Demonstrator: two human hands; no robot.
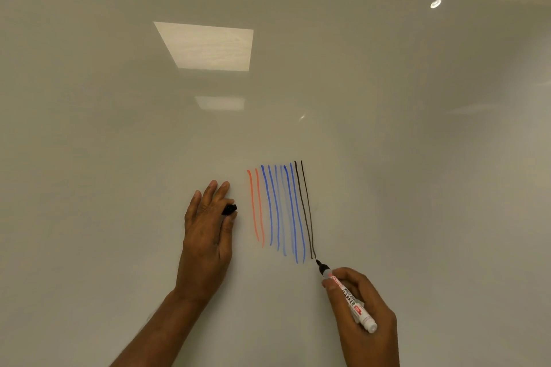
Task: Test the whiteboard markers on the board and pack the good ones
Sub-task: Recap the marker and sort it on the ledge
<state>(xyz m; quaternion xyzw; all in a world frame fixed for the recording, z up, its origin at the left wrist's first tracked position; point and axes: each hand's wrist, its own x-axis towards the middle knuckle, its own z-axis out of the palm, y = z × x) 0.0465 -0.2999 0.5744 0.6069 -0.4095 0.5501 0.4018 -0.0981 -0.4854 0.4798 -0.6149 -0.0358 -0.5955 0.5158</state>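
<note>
Right hand (366, 307) is curled round the marker (348, 298) in a writing grip, uncapped, black tip pointing up-left and sitting just below the bottom end of the black lines (305, 208); can't tell if the tip touches the whiteboard (119, 128) or is just off it. Left hand (205, 235) lies against the board to the left of the strokes, long fingers mostly straight, with the black cap (229, 209) pinched between thumb and forefinger. On the board, left to right: two orange lines (256, 208), a run of blue lines (283, 211) with a couple clearly paler, then two black ones, dark and continuous. My read: testing is well along, three colours covered, and the black marker looks like a pass. The pale blue strokes suggest a weak marker to reject. Left to do: recap this one, sort good from bad, pack the good ones. No box, case or other markers in view, so packing progress can't be judged. Ceiling light reflection (205, 46) sits on the board far left of the strokes
</note>
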